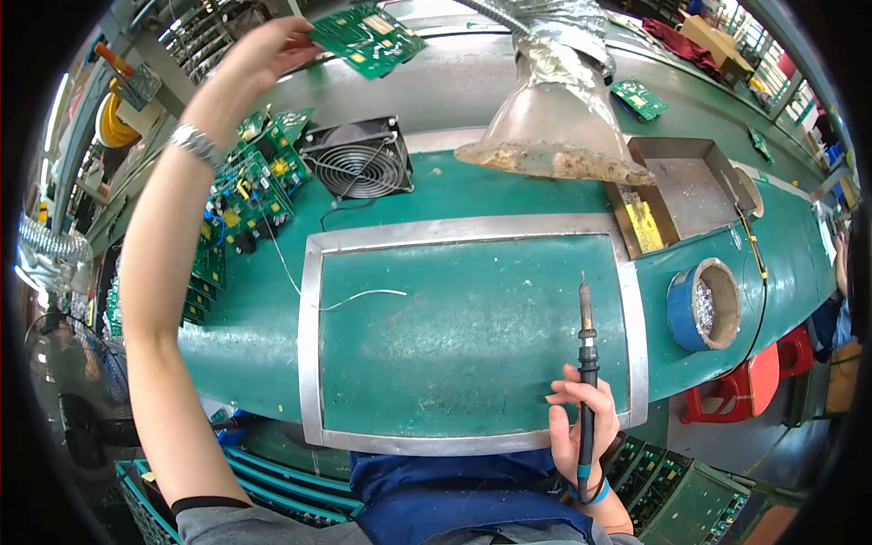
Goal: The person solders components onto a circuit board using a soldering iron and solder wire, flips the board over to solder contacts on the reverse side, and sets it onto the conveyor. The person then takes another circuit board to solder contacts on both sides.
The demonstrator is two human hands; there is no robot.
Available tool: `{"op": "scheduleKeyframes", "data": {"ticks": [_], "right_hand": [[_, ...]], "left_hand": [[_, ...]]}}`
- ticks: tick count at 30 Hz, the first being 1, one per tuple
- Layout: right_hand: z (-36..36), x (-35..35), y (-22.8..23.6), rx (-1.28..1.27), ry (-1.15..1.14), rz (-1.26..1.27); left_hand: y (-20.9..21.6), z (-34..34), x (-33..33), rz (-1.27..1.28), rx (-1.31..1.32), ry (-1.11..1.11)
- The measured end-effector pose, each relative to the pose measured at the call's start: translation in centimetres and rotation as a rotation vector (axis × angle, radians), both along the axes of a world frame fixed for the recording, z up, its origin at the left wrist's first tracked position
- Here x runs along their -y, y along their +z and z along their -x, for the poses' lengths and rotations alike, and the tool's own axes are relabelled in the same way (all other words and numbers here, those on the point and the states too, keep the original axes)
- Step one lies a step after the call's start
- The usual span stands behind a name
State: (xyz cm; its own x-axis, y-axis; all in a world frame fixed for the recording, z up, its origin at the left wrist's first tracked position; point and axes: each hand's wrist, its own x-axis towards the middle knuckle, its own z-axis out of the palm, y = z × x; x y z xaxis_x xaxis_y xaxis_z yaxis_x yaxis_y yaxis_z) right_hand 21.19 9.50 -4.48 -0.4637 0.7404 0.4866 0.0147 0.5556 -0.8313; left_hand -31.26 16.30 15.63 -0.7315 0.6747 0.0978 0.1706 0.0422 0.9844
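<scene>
My left hand [272, 53] reaches to the far left and pinches the left edge of a green circuit board [371, 41], which is raised over the far side of the bench. In my right hand [586, 422], at the near right of a metal frame [472, 227], rests a soldering iron [589, 363]. Its bare tip points away from me. A thin strand of solder wire [363, 295] crosses the left side of the frame onto the green mat [472, 345] inside it.
Stacked circuit boards [254, 191] crowd the left, beside a black fan [359, 159]. A fume hood [563, 127] hangs over the back. At right stand a metal tray [695, 186] holding a yellow sponge [641, 225] and a blue round pot [688, 313]. Racked boards [677, 490] sit below the bench's near edge.
</scene>
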Motion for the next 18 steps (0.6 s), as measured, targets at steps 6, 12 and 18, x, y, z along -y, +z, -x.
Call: {"op": "scheduleKeyframes", "data": {"ticks": [6, 12, 18], "right_hand": [[-0.7, 0.7, -0.4, 0.027, -0.069, 0.071], [-1.6, 0.6, -0.6, 0.113, -0.023, 0.088], [-0.8, 0.7, 0.1, 0.074, 0.0, 0.151]], "left_hand": [[-8.2, 3.5, -9.1, 0.019, 0.346, -0.012], [-7.9, 5.0, -5.5, 0.268, 0.017, -0.118], [-3.5, 2.7, 6.1, 0.67, -0.932, -0.252]]}}
